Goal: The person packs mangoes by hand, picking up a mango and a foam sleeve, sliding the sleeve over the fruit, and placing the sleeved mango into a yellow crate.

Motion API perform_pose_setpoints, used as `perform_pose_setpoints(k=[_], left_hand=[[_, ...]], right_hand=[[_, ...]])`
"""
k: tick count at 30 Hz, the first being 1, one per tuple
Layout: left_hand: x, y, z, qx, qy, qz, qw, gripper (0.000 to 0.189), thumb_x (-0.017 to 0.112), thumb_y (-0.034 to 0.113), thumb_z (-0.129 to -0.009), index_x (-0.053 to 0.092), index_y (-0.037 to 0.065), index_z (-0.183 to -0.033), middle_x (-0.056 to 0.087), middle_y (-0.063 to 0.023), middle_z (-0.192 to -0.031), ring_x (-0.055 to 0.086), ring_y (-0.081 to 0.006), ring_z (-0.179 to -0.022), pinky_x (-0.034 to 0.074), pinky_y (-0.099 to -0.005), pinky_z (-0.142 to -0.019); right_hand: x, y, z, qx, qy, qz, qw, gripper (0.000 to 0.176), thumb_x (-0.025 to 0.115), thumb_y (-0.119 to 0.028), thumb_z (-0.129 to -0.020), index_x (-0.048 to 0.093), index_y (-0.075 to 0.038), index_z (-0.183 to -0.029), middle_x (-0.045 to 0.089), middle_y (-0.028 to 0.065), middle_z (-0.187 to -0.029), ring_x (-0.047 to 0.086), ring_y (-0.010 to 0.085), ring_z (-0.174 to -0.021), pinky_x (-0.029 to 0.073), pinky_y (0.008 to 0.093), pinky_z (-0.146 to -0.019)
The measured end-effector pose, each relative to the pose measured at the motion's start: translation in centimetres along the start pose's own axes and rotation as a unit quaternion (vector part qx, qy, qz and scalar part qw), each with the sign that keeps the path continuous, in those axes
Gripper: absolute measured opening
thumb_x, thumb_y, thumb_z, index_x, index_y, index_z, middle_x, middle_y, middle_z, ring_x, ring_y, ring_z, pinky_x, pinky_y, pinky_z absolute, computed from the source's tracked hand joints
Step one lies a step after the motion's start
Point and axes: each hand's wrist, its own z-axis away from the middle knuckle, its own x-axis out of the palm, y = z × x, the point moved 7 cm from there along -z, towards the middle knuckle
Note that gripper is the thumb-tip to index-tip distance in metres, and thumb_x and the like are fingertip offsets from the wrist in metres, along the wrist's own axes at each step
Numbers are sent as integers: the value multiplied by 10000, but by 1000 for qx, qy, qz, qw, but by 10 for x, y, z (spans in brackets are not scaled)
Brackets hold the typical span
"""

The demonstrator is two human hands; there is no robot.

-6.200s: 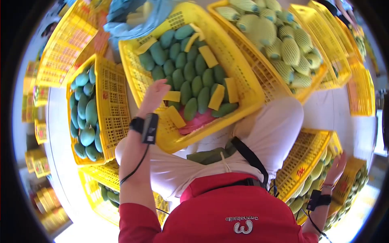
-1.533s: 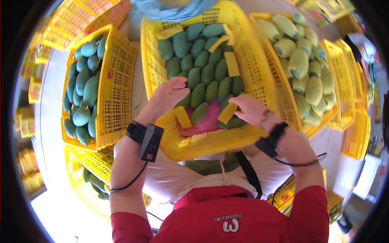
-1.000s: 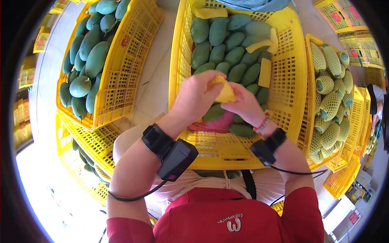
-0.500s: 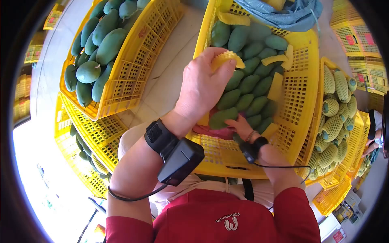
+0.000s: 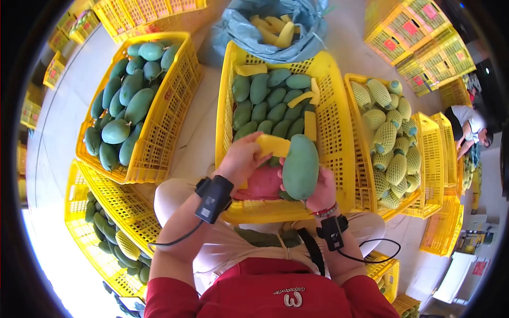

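Observation:
My left hand [image 5: 241, 160] pinches a flattened yellow foam net sleeve [image 5: 273, 145] by one end. Its other end meets the upper left side of a large green mango [image 5: 300, 168]. That mango stands nearly upright in my right hand [image 5: 322, 192], whose fingers wrap behind it and are partly hidden. Both hands are above the near part of a yellow crate [image 5: 339, 143] packed with green mangoes [image 5: 277, 97]. Below them a pink sheet or bag [image 5: 263, 183] lies in the crate. More yellow foam pieces [image 5: 310, 126] rest along the crate's inner edges.
A blue plastic bag [image 5: 238, 26] of yellow foam sleeves sits beyond the crate. At left stands another crate of bare mangoes [image 5: 132, 90]; at right, one of net-covered mangoes [image 5: 392, 138]. Stacked crates [image 5: 419, 32] fill the far right, where another person [image 5: 466, 124] bends over.
My right hand has lifted a mango out of the crate. My left hand has brought the foam sleeve down beside it. The view has shifted, showing more of the blue bag.

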Motion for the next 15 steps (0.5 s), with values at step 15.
perform_pose_setpoints(k=[15], left_hand=[[26, -61, 58, -43, -110, -45, 992, 270, 536, 11, -789, 553, -1, -1058, 599, -110, -1019, 616, -212, -850, 502, -297, -715]], right_hand=[[15, 21, 71, -2, -55, -134, 989, 609, 355, -451, -885, 364, -29, -1324, 456, 160, -1280, 527, 315, -1088, 531, 391, -708]])
